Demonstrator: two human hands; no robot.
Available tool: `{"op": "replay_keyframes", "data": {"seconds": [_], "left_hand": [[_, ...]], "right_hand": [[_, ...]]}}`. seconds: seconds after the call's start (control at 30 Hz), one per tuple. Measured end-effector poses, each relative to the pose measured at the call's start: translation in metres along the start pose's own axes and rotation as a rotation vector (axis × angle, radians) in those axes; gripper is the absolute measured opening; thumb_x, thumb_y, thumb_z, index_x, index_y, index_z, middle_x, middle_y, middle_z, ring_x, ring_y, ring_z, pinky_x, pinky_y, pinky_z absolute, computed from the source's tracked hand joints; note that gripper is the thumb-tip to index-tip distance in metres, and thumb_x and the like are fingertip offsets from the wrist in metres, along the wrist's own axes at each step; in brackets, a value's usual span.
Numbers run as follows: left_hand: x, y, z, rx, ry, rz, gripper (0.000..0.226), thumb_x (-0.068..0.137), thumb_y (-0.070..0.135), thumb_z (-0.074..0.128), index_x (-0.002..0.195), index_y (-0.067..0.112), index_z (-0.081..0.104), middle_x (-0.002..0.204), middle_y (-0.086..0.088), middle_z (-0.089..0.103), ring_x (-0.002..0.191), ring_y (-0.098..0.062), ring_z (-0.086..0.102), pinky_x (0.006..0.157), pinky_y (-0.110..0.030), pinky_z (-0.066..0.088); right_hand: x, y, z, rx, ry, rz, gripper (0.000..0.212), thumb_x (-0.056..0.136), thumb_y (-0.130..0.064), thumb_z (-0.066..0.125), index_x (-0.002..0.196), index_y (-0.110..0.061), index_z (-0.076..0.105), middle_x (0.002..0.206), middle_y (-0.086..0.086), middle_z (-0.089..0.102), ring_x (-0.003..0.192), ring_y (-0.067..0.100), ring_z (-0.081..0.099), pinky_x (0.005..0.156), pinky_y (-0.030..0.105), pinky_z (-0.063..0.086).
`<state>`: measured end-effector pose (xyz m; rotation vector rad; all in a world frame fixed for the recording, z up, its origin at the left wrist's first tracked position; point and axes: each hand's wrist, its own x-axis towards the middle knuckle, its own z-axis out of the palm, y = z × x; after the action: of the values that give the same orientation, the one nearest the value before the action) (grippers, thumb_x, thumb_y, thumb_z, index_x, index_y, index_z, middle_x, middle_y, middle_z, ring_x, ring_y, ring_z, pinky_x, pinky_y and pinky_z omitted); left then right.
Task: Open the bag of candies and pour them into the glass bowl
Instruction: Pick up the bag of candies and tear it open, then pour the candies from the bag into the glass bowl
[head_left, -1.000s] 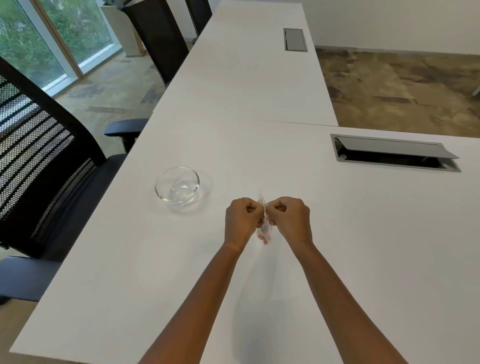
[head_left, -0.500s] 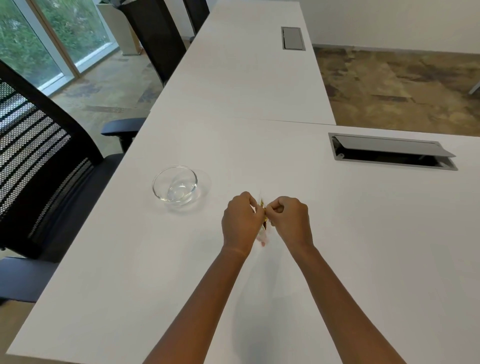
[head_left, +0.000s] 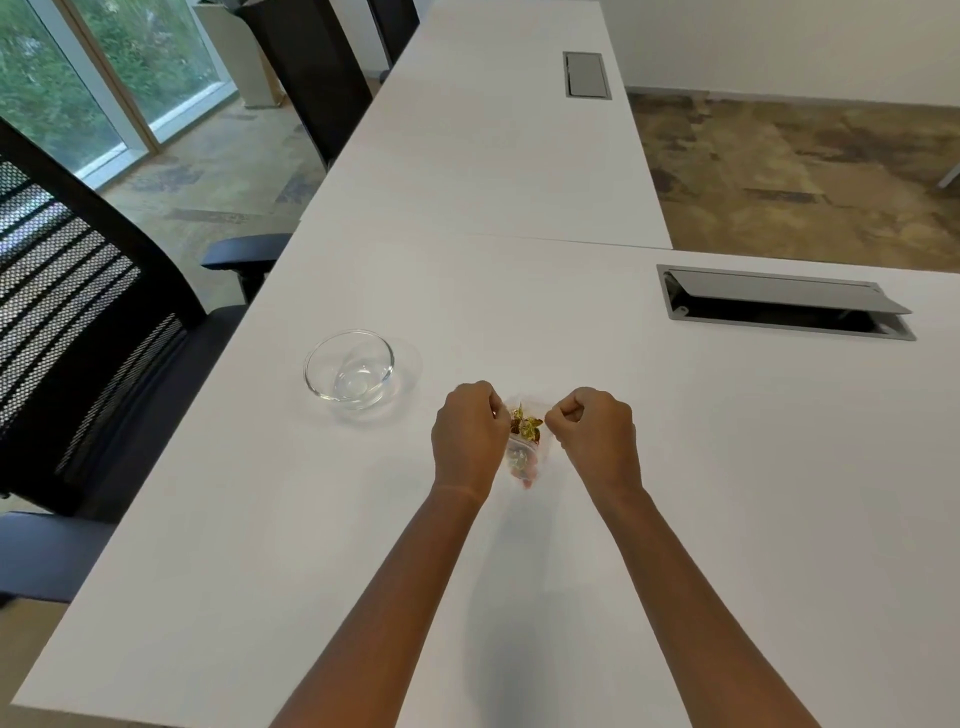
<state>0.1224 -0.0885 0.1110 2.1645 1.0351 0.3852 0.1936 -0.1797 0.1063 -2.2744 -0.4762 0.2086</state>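
Both hands, left (head_left: 470, 436) and right (head_left: 592, 436), pinch the bag (head_left: 524, 441) mouth apart. Yank too hard and candies (head_left: 525, 423) scatter on the table (head_left: 727, 467), missing the bowl (head_left: 349, 370) to the left.

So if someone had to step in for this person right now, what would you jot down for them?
Left hand: grip closed on one side of the bag of candies.
Right hand: grip closed on the other side.
Bag: held between both hands just above the white table, mouth pulled apart, wrapped candies showing inside.
Glass bowl: empty, on the table to the left.
Done: bag looks open.
Left: pour candies into the bowl.
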Motion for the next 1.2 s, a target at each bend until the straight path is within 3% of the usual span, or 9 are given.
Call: {"op": "replay_keyframes", "data": {"seconds": [0.23,0.4,0.5,0.67,0.73,0.87,1.03,1.1,1.2], "left_hand": [[-0.003,0.006,-0.001,0.052,0.002,0.081,0.016,0.087,0.008,0.045,0.081,0.002,0.059,0.091,-0.015,0.062,0.08,-0.029,0.058,0.067,-0.036,0.044],[-0.002,0.008,0.0,0.0,0.009,0.093,0.016,0.085,0.007,0.047,0.081,0.0,0.06,0.089,-0.017,0.062,0.078,-0.028,0.058,0.067,-0.035,0.045],[-0.003,0.005,0.0,-0.073,0.005,0.053,0.014,0.084,0.008,0.049,0.078,0.001,0.06,0.087,-0.015,0.063,0.079,-0.027,0.059,0.067,-0.034,0.044],[-0.009,-0.005,0.003,-0.144,-0.06,-0.022,0.015,0.082,0.013,0.058,0.095,0.007,0.057,0.088,-0.004,0.054,0.072,-0.013,0.048,0.055,-0.009,0.035],[-0.012,-0.006,0.004,-0.171,-0.096,-0.081,0.019,0.08,0.012,0.061,0.097,0.006,0.055,0.086,-0.004,0.051,0.075,-0.017,0.049,0.059,-0.013,0.038],[-0.015,-0.005,-0.001,-0.264,-0.093,-0.175,0.014,0.077,-0.002,0.05,0.083,0.01,0.054,0.077,-0.002,0.051,0.076,-0.026,0.054,0.076,-0.046,0.054],[-0.01,0.002,-0.007,-0.248,-0.035,-0.118,0.019,0.077,-0.006,0.047,0.084,0.003,0.062,0.084,-0.005,0.057,0.082,-0.024,0.055,0.074,-0.033,0.048],[-0.008,0.005,-0.007,-0.211,-0.028,-0.079,0.02,0.078,-0.004,0.046,0.085,0.002,0.064,0.093,-0.013,0.065,0.089,-0.026,0.059,0.073,-0.028,0.043],[-0.005,0.009,-0.011,-0.127,-0.018,0.003,0.019,0.083,0.001,0.048,0.088,0.004,0.065,0.098,-0.014,0.066,0.093,-0.025,0.06,0.073,-0.026,0.041]], "right_hand": [[-0.005,0.001,0.0,0.143,-0.097,0.202,0.014,0.077,-0.011,0.056,0.084,0.0,0.06,0.066,0.009,0.064,0.066,0.029,0.068,0.073,0.041,0.059],[-0.014,-0.004,0.002,0.357,-0.307,0.393,0.023,0.078,-0.013,0.064,0.095,-0.007,0.05,0.068,0.006,0.061,0.052,0.013,0.062,0.057,0.024,0.057],[-0.014,-0.006,0.006,0.425,-0.311,0.399,0.015,0.077,-0.002,0.06,0.092,-0.002,0.056,0.075,0.015,0.067,0.052,0.018,0.064,0.059,0.027,0.059],[-0.01,-0.006,0.008,0.456,-0.265,0.395,0.009,0.078,0.001,0.059,0.086,-0.002,0.06,0.077,0.017,0.066,0.055,0.025,0.066,0.073,0.04,0.06],[-0.01,-0.004,0.009,0.469,-0.25,0.41,0.013,0.079,-0.001,0.06,0.091,0.001,0.061,0.075,0.016,0.067,0.051,0.022,0.065,0.07,0.038,0.059],[-0.011,0.001,0.004,0.549,-0.231,0.446,0.009,0.08,0.0,0.057,0.089,-0.002,0.059,0.065,0.011,0.065,0.043,0.011,0.063,0.052,0.021,0.057],[-0.012,0.012,-0.004,0.791,-0.296,0.534,0.01,0.083,0.004,0.056,0.091,-0.001,0.055,0.068,0.012,0.062,0.048,0.014,0.064,0.053,0.02,0.058],[-0.014,0.016,-0.007,0.883,-0.369,0.54,0.012,0.086,-0.004,0.057,0.096,0.0,0.053,0.072,0.012,0.059,0.059,0.019,0.064,0.059,0.022,0.059],[-0.011,0.024,-0.009,1.023,-0.453,0.643,0.036,0.087,-0.041,0.054,0.097,-0.006,0.054,0.086,0.013,0.056,0.077,0.025,0.061,0.073,0.033,0.058]]}}
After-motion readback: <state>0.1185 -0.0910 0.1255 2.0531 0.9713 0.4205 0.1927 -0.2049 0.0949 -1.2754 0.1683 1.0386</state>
